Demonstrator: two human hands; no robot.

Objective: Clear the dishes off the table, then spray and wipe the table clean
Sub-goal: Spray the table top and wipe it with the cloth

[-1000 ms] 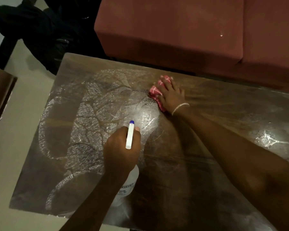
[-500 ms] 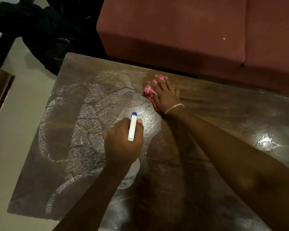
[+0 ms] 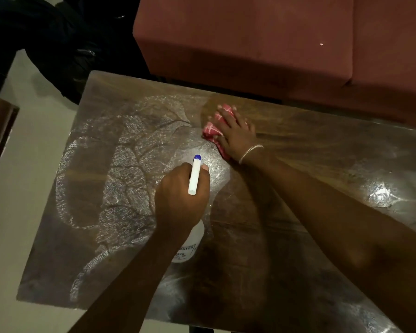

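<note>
on table [image 3: 310, 169] — right hand [image 3: 237, 134] presses cloth [image 3: 210, 131]

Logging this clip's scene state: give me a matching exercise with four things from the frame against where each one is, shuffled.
Things:
1. white spray bottle with blue tip
2. red checked cloth
3. silver beaded bracelet
4. rust-red sofa

Places:
a. beyond the wooden table's far edge
b. worn just behind the right hand
c. gripped in the left hand
d. pressed under the right hand

Pairs: 1-c, 2-d, 3-b, 4-a.
</note>
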